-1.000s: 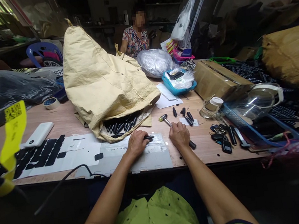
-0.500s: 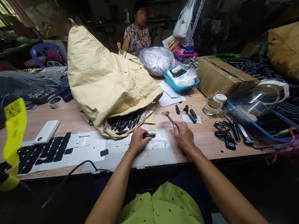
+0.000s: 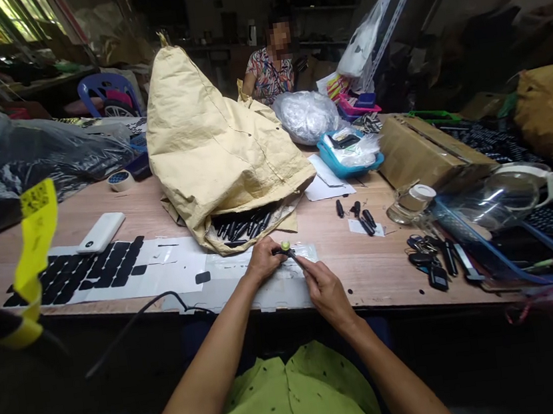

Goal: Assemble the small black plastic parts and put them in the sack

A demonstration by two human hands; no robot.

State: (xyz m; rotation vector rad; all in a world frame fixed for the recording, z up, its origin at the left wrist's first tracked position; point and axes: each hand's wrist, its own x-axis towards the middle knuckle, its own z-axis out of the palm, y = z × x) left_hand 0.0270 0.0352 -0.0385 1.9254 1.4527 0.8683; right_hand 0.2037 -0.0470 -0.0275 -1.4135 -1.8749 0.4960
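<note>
My left hand (image 3: 263, 259) is closed on a small black elongated piece (image 3: 279, 252), mostly hidden by fingers and tool, over the grey-white sheet at the table edge. My right hand (image 3: 325, 288) grips the dark handle of a small hammer (image 3: 299, 258). Its yellowish-green head (image 3: 285, 246) is at the black piece; I cannot tell whether they touch. Just behind my left hand, several similar black pieces (image 3: 241, 226) fill the mouth of a large tan sack (image 3: 219, 153). More loose black pieces (image 3: 367, 218) lie to the right, partly on a scrap of paper.
Black stickers (image 3: 98, 272) cover a white sheet at left, beside a white power bank (image 3: 101, 232). A cable (image 3: 134, 322) hangs over the front edge. Rightward are keys (image 3: 429, 262), a jar (image 3: 412, 204), a blue tray (image 3: 518, 251) and a cardboard box (image 3: 430, 148). A person (image 3: 270, 70) sits opposite.
My right hand has brought the hammer left, from beside the sheet to the black piece in my left hand. The whole view has shifted slightly.
</note>
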